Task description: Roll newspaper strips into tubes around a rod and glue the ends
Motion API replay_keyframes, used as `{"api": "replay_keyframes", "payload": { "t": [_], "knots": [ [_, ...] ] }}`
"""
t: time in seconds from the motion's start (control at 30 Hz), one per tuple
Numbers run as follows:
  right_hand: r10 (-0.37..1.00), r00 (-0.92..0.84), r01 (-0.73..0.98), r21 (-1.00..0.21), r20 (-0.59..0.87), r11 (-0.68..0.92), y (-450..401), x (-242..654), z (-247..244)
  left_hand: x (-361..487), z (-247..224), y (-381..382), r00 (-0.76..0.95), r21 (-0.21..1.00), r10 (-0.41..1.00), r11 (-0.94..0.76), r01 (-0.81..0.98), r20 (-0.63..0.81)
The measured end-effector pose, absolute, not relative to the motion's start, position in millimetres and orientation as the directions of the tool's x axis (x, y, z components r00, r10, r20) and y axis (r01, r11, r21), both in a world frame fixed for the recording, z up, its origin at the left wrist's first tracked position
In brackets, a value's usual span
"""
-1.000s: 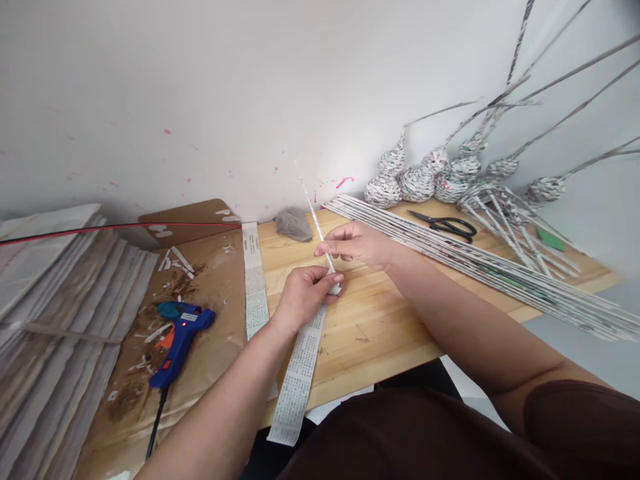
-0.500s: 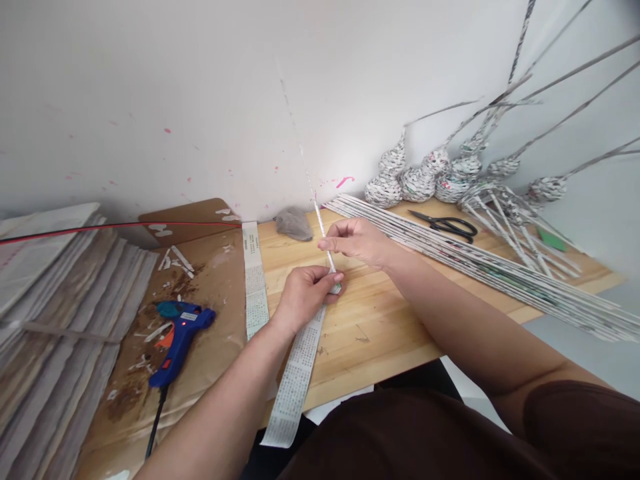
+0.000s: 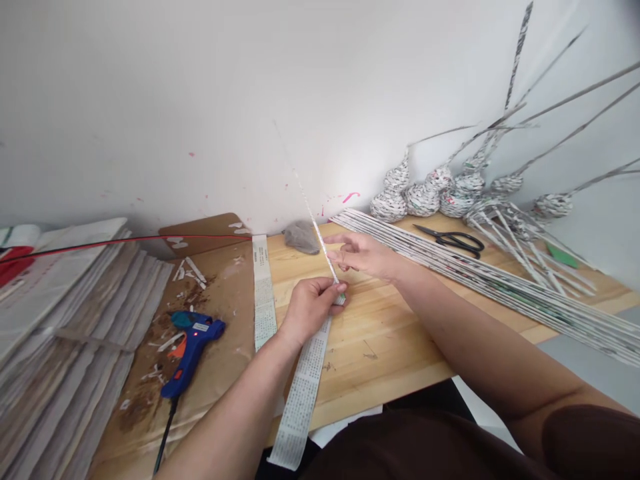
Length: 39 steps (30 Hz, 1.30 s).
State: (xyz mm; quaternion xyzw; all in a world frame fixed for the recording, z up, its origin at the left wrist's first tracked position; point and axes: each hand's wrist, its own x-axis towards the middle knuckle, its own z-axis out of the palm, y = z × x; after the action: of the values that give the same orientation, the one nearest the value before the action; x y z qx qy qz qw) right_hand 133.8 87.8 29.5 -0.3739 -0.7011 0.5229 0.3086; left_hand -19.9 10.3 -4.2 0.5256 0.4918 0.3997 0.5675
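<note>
My left hand (image 3: 313, 307) is closed, thumb and fingers pinching the lower end of a thin rolled paper tube (image 3: 316, 227) where a printed newspaper strip (image 3: 300, 393) joins it. The tube slants up and away to the left, its far end thin against the wall. Below my hand, the strip hangs down over the table's front edge. My right hand (image 3: 367, 257) is beside the tube, just above my left hand. Its index finger is stretched out and apart from the thumb, whose tip appears to touch the tube; the other fingers are curled.
Another printed strip (image 3: 264, 287) lies left of my hands. Beyond it are a blue glue gun (image 3: 187, 357) on stained cardboard (image 3: 225, 333) and a newspaper stack (image 3: 75, 333). A grey lump (image 3: 301, 237), paper sticks (image 3: 450, 273), black scissors (image 3: 453, 240) and woven paper gourds (image 3: 389, 203) lie toward the back and right.
My right hand has loosened from its pinch on the tube, the index finger now stretched out. My left hand keeps its hold. The whole view has shifted slightly.
</note>
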Motion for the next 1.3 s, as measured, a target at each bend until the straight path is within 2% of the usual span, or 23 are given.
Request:
{"api": "replay_keyframes", "payload": {
  "t": [0.2,0.43,0.63,1.3],
  "knots": [
    [0.771,-0.631,0.118,-0.972,0.084,0.202,90.7,135.6,27.2,-20.8,-0.4,12.7,0.178,0.990,0.974,0.138,0.031,-0.141],
    [0.770,-0.637,0.104,-0.994,-0.032,0.045,86.3,135.6,28.1,-21.2,-1.8,11.3,0.221,0.992,0.968,0.125,-0.011,-0.120],
    [0.716,-0.697,0.128,-0.980,0.020,0.152,87.2,135.8,26.8,-19.7,-1.9,10.9,0.236,0.988,0.961,0.152,-0.030,-0.141],
    [0.825,-0.564,0.082,-0.997,-0.033,0.016,85.1,127.2,24.6,-19.2,-1.1,10.0,0.221,0.991,0.966,0.126,0.033,-0.130]
  ]
}}
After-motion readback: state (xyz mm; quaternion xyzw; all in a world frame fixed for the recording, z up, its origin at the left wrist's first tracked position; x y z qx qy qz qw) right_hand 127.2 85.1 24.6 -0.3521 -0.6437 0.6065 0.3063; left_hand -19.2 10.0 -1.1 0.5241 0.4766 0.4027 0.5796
